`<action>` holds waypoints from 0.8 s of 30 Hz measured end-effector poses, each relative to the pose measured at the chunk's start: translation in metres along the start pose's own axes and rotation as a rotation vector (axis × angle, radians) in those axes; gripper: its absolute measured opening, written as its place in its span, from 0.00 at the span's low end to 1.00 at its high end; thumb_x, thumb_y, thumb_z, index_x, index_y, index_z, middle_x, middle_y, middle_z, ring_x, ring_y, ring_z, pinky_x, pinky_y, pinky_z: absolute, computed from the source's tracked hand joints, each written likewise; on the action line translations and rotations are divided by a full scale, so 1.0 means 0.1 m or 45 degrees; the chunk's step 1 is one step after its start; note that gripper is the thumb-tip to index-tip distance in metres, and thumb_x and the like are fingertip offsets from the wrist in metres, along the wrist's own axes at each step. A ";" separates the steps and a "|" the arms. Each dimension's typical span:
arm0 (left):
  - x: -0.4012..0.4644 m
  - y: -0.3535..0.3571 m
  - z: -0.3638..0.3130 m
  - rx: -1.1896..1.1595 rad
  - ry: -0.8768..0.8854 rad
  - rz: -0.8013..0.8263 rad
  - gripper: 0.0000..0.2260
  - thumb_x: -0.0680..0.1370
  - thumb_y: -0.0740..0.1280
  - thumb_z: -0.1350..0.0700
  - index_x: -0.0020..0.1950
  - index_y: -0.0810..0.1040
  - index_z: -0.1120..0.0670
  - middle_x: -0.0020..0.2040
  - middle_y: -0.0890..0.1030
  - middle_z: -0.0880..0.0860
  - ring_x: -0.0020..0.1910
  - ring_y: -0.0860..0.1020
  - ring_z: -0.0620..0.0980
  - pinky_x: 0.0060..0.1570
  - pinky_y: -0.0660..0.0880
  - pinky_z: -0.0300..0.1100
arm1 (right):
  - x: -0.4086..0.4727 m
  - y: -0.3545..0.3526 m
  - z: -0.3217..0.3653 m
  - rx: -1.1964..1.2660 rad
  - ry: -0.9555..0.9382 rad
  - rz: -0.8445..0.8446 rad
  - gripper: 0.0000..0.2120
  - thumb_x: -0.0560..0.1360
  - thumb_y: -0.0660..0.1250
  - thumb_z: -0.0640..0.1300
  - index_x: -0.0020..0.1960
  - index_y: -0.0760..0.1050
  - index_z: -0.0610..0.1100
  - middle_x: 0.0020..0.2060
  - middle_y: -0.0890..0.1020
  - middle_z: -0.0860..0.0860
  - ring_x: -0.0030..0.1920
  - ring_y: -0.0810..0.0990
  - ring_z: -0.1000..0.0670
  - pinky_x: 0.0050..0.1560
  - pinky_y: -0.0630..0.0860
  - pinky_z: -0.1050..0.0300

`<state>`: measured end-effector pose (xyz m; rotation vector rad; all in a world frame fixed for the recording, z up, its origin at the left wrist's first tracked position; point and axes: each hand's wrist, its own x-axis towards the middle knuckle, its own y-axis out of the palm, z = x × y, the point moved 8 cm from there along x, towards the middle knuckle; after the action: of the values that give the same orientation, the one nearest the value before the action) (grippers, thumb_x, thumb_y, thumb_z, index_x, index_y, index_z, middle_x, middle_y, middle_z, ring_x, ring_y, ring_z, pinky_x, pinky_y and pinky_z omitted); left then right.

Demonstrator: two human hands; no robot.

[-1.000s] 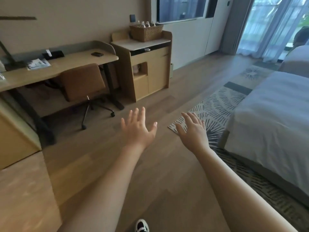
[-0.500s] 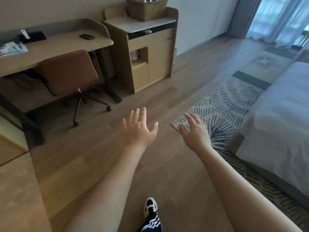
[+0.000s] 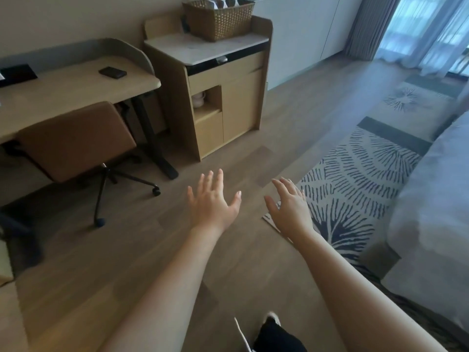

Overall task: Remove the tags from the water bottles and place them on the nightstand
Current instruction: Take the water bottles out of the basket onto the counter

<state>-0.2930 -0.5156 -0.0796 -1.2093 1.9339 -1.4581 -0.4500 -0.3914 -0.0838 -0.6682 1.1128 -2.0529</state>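
Fingers of the left hand [image 3: 212, 203] and right hand [image 3: 291, 208] spread, grasping nothing; bottles [image 3: 218, 0] stand in a wicker basket [image 3: 218, 20].

The left hand [image 3: 212, 202] and right hand [image 3: 290, 208] are reaching out over the brown wooden floor [image 3: 127, 250], fingers spread, holding nothing. A woven brown basket [image 3: 219, 20] with water bottles [image 3: 215, 0] is sitting on the light wooden cabinet [image 3: 228, 97] ahead.

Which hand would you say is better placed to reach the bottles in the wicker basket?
Probably left: the left hand lies more in line with the wicker basket; both it and the right hand are open and empty.
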 end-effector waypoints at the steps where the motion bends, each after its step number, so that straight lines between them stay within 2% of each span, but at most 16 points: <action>1: 0.18 0.07 -0.01 -0.005 0.002 0.011 0.36 0.73 0.49 0.33 0.79 0.53 0.48 0.79 0.59 0.53 0.78 0.52 0.52 0.74 0.48 0.59 | 0.18 0.04 -0.02 0.003 0.002 0.000 0.26 0.79 0.58 0.55 0.74 0.61 0.49 0.75 0.62 0.50 0.76 0.53 0.50 0.75 0.50 0.46; 6: 1.12 0.43 -0.10 -0.007 0.030 0.026 0.36 0.73 0.49 0.33 0.79 0.54 0.47 0.79 0.58 0.53 0.78 0.52 0.52 0.73 0.48 0.60 | 1.14 0.19 -0.18 0.007 0.003 -0.032 0.26 0.78 0.59 0.55 0.74 0.62 0.49 0.75 0.62 0.49 0.76 0.54 0.49 0.75 0.49 0.46; 12: 2.80 0.86 -0.45 0.019 0.091 0.050 0.37 0.73 0.47 0.32 0.79 0.53 0.47 0.79 0.58 0.53 0.78 0.52 0.53 0.73 0.47 0.59 | 2.91 0.29 -0.45 0.056 0.028 -0.030 0.26 0.78 0.58 0.55 0.74 0.62 0.49 0.75 0.62 0.49 0.76 0.54 0.50 0.75 0.47 0.47; 17: 4.18 0.93 -0.66 0.000 0.060 0.042 0.36 0.74 0.47 0.32 0.79 0.52 0.46 0.79 0.58 0.52 0.78 0.51 0.53 0.74 0.46 0.58 | 4.26 0.19 -0.46 0.096 0.014 -0.049 0.25 0.78 0.59 0.54 0.73 0.62 0.49 0.74 0.62 0.49 0.76 0.54 0.49 0.75 0.48 0.47; 24: 5.57 1.04 -0.74 -0.014 0.039 -0.009 0.37 0.73 0.46 0.31 0.79 0.53 0.47 0.79 0.58 0.53 0.78 0.52 0.53 0.74 0.48 0.59 | 5.68 0.19 -0.44 0.099 -0.009 -0.056 0.25 0.79 0.59 0.54 0.73 0.63 0.48 0.74 0.63 0.48 0.75 0.55 0.48 0.74 0.50 0.46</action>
<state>-0.6821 -0.9334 -0.0611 -1.2064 1.9623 -1.4791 -0.8285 -0.8166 -0.0603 -0.6664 1.0173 -2.1175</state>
